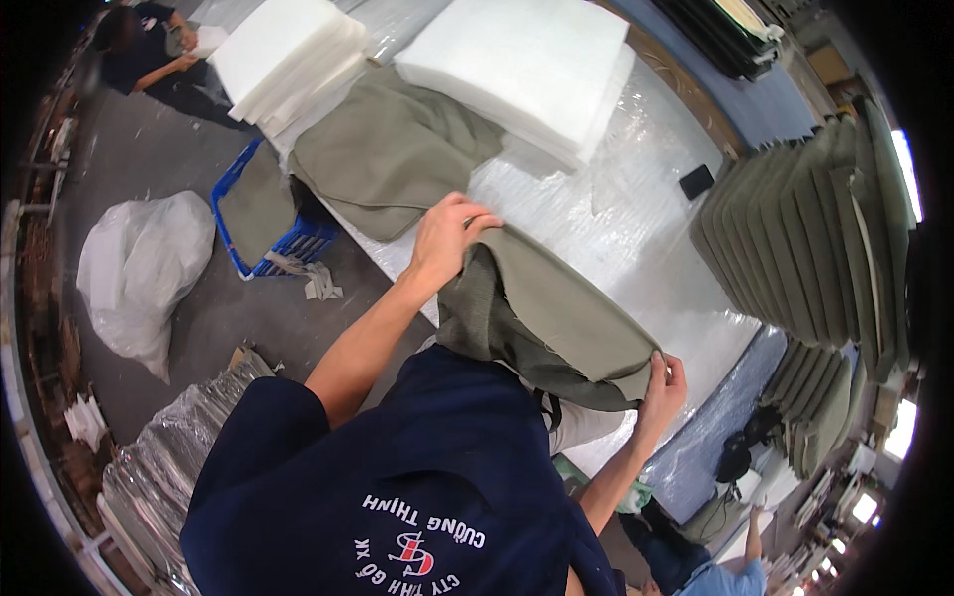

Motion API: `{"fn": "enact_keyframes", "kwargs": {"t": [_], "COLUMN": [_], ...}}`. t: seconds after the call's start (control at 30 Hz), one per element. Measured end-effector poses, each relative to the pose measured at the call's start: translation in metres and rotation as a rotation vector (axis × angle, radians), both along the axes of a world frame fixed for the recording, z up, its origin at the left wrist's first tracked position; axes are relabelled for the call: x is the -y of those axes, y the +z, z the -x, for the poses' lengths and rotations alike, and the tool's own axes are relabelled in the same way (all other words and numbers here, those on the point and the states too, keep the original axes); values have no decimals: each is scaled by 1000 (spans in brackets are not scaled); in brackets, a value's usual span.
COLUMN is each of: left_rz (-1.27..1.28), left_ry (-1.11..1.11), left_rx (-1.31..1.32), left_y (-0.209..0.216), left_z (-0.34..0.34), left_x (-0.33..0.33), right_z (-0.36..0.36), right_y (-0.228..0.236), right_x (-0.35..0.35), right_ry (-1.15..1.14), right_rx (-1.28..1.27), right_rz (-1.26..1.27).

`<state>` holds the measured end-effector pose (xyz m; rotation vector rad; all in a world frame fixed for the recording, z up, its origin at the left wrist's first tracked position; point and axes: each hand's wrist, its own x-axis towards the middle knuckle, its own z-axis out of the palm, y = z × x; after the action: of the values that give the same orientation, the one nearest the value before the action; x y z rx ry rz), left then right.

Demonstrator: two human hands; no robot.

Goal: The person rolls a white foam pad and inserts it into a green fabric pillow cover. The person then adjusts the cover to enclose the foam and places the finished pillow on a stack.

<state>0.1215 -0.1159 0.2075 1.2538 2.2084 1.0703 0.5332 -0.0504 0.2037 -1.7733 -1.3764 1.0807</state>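
Observation:
A grey-green fabric cover (566, 303) is stretched between my two hands at the near edge of the plastic-covered table. My left hand (449, 236) pinches its far left corner, thumb and fingers pressed together. At the opposite corner my right hand (664, 385) grips the edge between thumb and fingers. The smooth face is turned up, while a darker, rougher underside shows along the side hanging toward my body. Just beyond my left hand lies a loose pile of similar grey-green covers (388, 154).
White foam sheets are stacked in one pile (517, 70) at the back and another (288, 60) farther left. Tall stacks of grey-green cushions (795, 219) stand right, near a small black object (697, 181). A blue crate (238, 223) and plastic bag (149, 268) sit left. Two other people work nearby.

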Motion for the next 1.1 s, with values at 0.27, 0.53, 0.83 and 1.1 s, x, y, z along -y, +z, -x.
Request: {"fn": "enact_keyframes", "kwargs": {"t": [0.27,0.53,0.83,1.1], "left_rz": [251,231,-20,-44], "left_ry": [16,16,-207,-1091], "left_rx": [703,935,-336,-263], "left_y": [-42,-73,-76,75], "left_z": [13,34,35,-113], "left_x": [0,-7,-2,-54], "right_z": [4,5,-4,-5], "right_y": [8,10,22,16], "right_x": [12,8,5,9], "right_ry": [-137,-172,-182,-201], "right_rx": [-112,-258,-130,56], "right_rz": [67,101,144,23]}}
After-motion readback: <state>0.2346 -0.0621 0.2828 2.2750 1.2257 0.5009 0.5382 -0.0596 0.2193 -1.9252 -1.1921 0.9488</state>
